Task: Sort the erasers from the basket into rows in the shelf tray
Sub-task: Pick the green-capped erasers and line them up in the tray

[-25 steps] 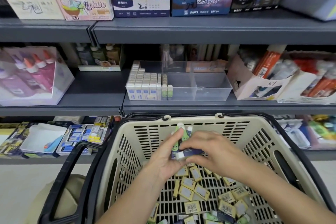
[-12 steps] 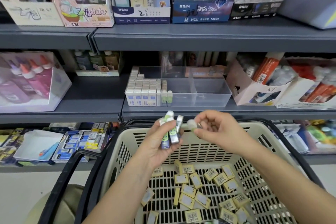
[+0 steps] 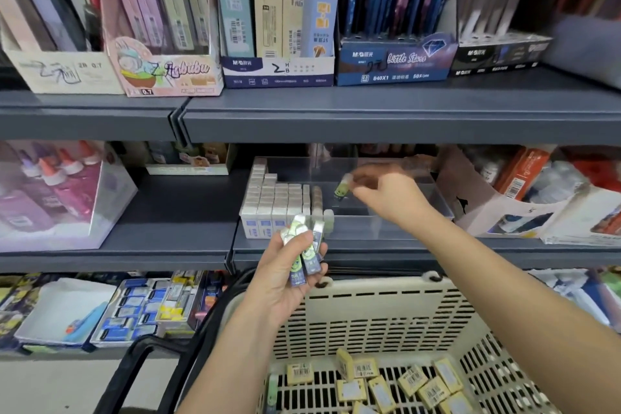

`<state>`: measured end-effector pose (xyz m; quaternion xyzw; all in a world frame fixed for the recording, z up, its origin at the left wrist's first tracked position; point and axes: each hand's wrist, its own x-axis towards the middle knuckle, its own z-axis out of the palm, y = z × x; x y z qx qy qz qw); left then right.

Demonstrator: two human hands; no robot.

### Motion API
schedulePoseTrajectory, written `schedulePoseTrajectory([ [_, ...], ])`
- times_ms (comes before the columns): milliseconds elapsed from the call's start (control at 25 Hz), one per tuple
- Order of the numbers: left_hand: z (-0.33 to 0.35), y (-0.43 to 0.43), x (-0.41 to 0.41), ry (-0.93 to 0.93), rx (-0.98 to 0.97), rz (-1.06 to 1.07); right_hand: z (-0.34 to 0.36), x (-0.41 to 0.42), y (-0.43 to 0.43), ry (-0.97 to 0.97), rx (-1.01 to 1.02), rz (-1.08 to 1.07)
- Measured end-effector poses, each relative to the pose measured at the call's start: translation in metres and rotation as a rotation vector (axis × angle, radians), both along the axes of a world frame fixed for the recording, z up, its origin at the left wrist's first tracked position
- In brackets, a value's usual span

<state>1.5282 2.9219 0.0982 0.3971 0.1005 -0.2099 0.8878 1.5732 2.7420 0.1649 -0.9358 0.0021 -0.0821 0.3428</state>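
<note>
My left hand (image 3: 285, 276) holds a small bunch of green-and-blue sleeved erasers (image 3: 304, 250) upright, in front of the shelf edge and above the basket rim. My right hand (image 3: 386, 195) reaches over the clear shelf tray (image 3: 403, 228) and pinches one green eraser (image 3: 342, 190) above its middle section; the hand is blurred. Rows of white-and-blue erasers (image 3: 272, 208) fill the tray's left part, with a short green row (image 3: 322, 215) beside them. The beige basket (image 3: 386, 306) below holds several loose yellow erasers (image 3: 386, 383).
A grey shelf board (image 3: 369, 114) hangs low over the tray. A glue-bottle box (image 3: 50, 198) stands at the left, cardboard boxes (image 3: 504, 205) at the right. Pencil-lead boxes (image 3: 279, 70) line the upper shelf. The basket's black handle (image 3: 134, 366) lies at the lower left.
Both hands rose out of the basket. My right hand took one eraser from the bunch and carried it up over the tray. My left hand lifted the bunch to shelf level.
</note>
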Motion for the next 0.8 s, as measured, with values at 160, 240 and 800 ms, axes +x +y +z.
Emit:
schedulePoseTrajectory([
  [160, -0.006, 0.002, 0.008, 0.012, -0.008, 0.007, -0.018, 0.027, 0.005, 0.203, -0.178, 0.097],
  [240, -0.007, 0.003, 0.011, 0.018, -0.013, 0.016, -0.026, 0.031, 0.008, 0.233, -0.184, 0.159],
  [800, -0.005, 0.0, 0.009, 0.039, -0.012, -0.013, -0.013, -0.005, 0.019, 0.053, -0.079, 0.179],
])
